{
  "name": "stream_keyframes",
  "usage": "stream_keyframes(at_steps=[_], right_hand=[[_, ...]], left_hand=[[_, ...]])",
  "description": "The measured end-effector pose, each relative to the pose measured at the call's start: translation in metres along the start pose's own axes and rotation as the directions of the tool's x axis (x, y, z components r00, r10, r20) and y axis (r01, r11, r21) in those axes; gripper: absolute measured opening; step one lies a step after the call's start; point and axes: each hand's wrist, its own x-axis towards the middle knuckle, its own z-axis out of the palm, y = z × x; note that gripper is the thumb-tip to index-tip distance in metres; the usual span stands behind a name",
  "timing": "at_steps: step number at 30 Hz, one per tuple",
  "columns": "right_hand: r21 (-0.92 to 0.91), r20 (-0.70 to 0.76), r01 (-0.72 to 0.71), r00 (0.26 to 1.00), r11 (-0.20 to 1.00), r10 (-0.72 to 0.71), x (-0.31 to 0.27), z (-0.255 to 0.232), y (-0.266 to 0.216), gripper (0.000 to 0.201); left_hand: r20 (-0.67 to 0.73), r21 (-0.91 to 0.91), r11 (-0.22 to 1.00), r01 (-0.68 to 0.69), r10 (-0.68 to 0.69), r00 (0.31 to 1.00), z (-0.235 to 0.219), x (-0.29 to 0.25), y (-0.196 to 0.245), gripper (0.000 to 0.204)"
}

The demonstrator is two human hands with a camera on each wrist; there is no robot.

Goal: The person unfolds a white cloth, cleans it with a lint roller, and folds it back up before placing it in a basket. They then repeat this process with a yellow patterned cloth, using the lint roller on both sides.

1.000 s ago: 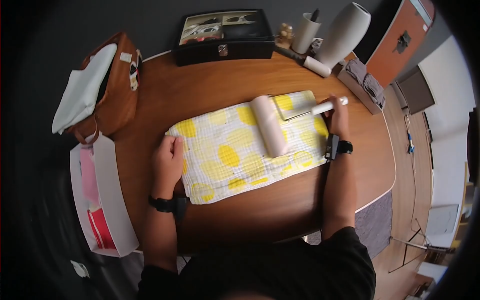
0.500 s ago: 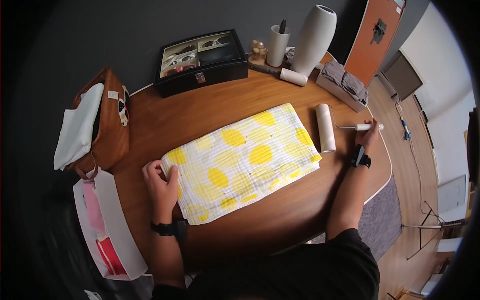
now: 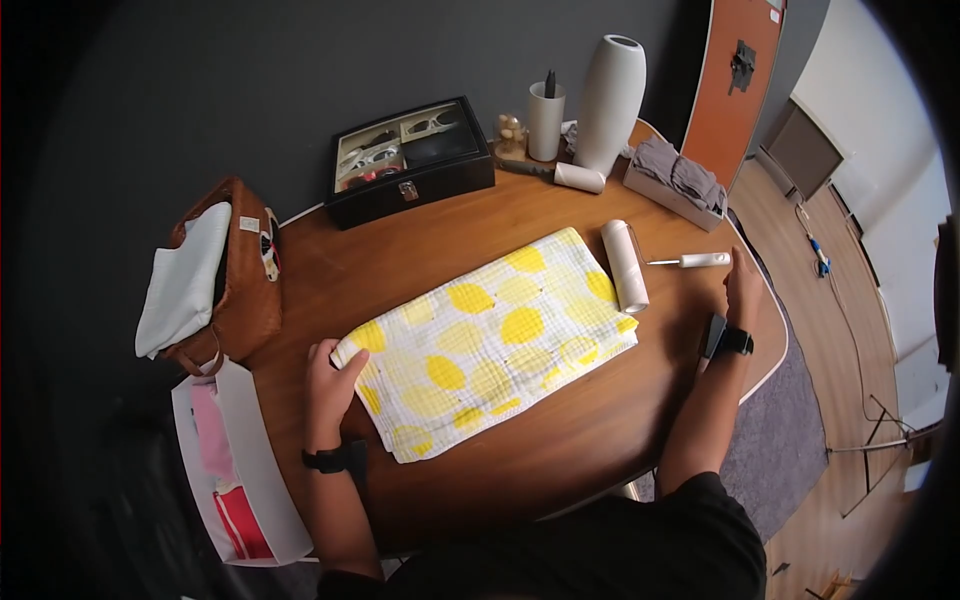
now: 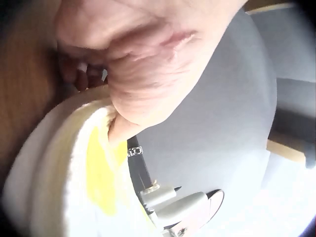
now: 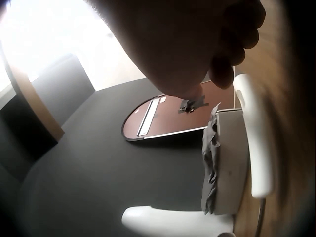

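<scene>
A folded white muslin cloth point(image 3: 487, 345) with yellow lemon-like prints lies flat on the wooden table. At its left edge my left hand point(image 3: 328, 395) pinches the fabric, thumb on top and fingers curled at the side; the left wrist view shows the thumb point(image 4: 123, 129) against the cloth. To the right of the cloth rests a lint roller point(image 3: 625, 268) with a white handle point(image 3: 706, 260). My right hand point(image 3: 742, 290) is just beyond the handle's end, holding nothing. In the right wrist view its fingers point(image 5: 237, 42) hang loosely curled beside the handle.
Along the back stand a black glasses case point(image 3: 415, 185), a jar point(image 3: 511, 133), a white cup point(image 3: 546, 125), a tall white vase point(image 3: 612, 100), a spare roll point(image 3: 580, 178) and a box of grey cloth point(image 3: 668, 195). At left are a brown bag point(image 3: 245, 290) and a white bin point(image 3: 262, 430).
My right hand moved the lint roller off the cloth to the right, set it on the table and let go of the handle. My left hand's thumb now lies over the cloth's edge.
</scene>
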Motion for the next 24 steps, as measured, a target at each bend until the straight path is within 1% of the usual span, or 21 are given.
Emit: stream_keyframes(at_steps=[2,3,4,5,6,7,8,9,10,11,12,13,15,16,17,19,20,21,23,24], right_hand=[[0.061,0.101,0.154,0.982,0.986,-0.159,-0.020,0.008,-0.019,0.060],[0.095,0.151,0.222,0.960,0.970,-0.234,-0.036,0.014,-0.031,0.057],[0.222,0.219,0.283,0.918,0.933,-0.331,-0.069,0.018,-0.061,0.046],[0.348,0.327,0.282,0.857,0.894,-0.398,-0.091,0.030,-0.073,0.039],[0.380,0.426,0.313,0.776,0.870,-0.465,-0.125,0.036,-0.093,0.033],[0.448,0.535,0.253,0.692,0.857,-0.484,-0.170,0.036,-0.118,0.028],[0.578,0.541,0.410,0.454,0.705,-0.708,-0.190,0.056,-0.115,0.023],[0.463,0.689,0.494,0.321,0.736,-0.649,-0.229,0.039,-0.150,0.020],[0.624,0.648,0.504,0.094,0.597,-0.756,-0.250,0.051,-0.151,0.018],[0.713,0.525,0.567,-0.042,0.412,-0.850,-0.265,0.076,-0.136,0.023],[0.732,0.545,0.533,-0.085,0.424,-0.834,-0.282,0.091,-0.128,0.027],[0.711,0.528,0.598,-0.105,0.371,-0.843,-0.294,0.099,-0.122,0.030],[0.695,0.488,0.652,-0.118,0.303,-0.865,-0.312,0.091,-0.130,0.027],[0.724,0.473,0.620,-0.129,0.301,-0.872,-0.314,0.092,-0.131,0.026],[0.750,0.460,0.587,-0.133,0.304,-0.878,-0.317,0.093,-0.130,0.026],[0.793,0.444,0.521,-0.140,0.315,-0.885,-0.316,0.096,-0.126,0.024],[0.810,0.442,0.488,-0.142,0.325,-0.886,-0.312,0.100,-0.124,0.023],[0.824,0.440,0.456,-0.143,0.335,-0.887,-0.309,0.103,-0.121,0.021],[0.808,0.581,0.177,-0.076,0.562,-0.811,-0.301,0.105,-0.116,0.020],[0.763,0.647,0.026,-0.062,0.646,-0.760,-0.296,0.107,-0.114,0.020]], left_hand=[[0.021,-0.131,0.991,0.018,-0.015,1.000,-0.002,0.006,-0.020,0.034],[0.056,-0.240,0.968,0.076,-0.064,0.996,-0.005,0.003,-0.016,0.033],[0.096,-0.343,0.930,0.136,-0.109,0.989,-0.007,0.001,-0.008,0.032],[0.140,-0.439,0.877,0.196,-0.149,0.979,-0.010,-0.001,-0.003,0.031],[0.119,-0.464,0.864,0.197,-0.159,0.980,-0.014,-0.003,-0.002,0.032],[0.098,-0.487,0.851,0.197,-0.170,0.980,-0.018,-0.004,-0.002,0.033],[0.078,-0.510,0.838,0.195,-0.181,0.980,-0.024,-0.005,-0.002,0.034],[0.058,-0.536,0.823,0.191,-0.189,0.980,-0.033,-0.008,0.000,0.034],[0.039,-0.559,0.808,0.185,-0.197,0.980,-0.043,-0.010,0.006,0.034],[0.020,-0.582,0.794,0.177,-0.203,0.979,-0.054,-0.012,0.011,0.034],[0.002,-0.567,0.806,0.173,-0.208,0.978,-0.065,-0.012,0.011,0.036],[0.041,-0.594,0.782,0.189,-0.205,0.978,-0.075,-0.015,0.023,0.037],[0.118,-0.645,0.729,0.231,-0.204,0.972,-0.097,-0.024,0.060,0.038],[0.117,-0.646,0.731,0.219,-0.189,0.975,-0.103,-0.025,0.074,0.040],[0.130,-0.674,0.705,0.222,-0.182,0.975,-0.106,-0.026,0.090,0.040],[0.160,-0.727,0.648,0.225,-0.158,0.974,-0.097,-0.026,0.129,0.040],[0.166,-0.753,0.622,0.214,-0.135,0.977,-0.083,-0.030,0.159,0.040],[0.211,-0.752,0.621,0.222,-0.091,0.973,-0.069,-0.025,0.171,0.041],[0.298,-0.750,0.618,0.234,0.000,0.955,-0.044,-0.011,0.194,0.043],[0.391,-0.786,0.543,0.295,0.068,0.918,-0.024,0.002,0.195,0.046]])
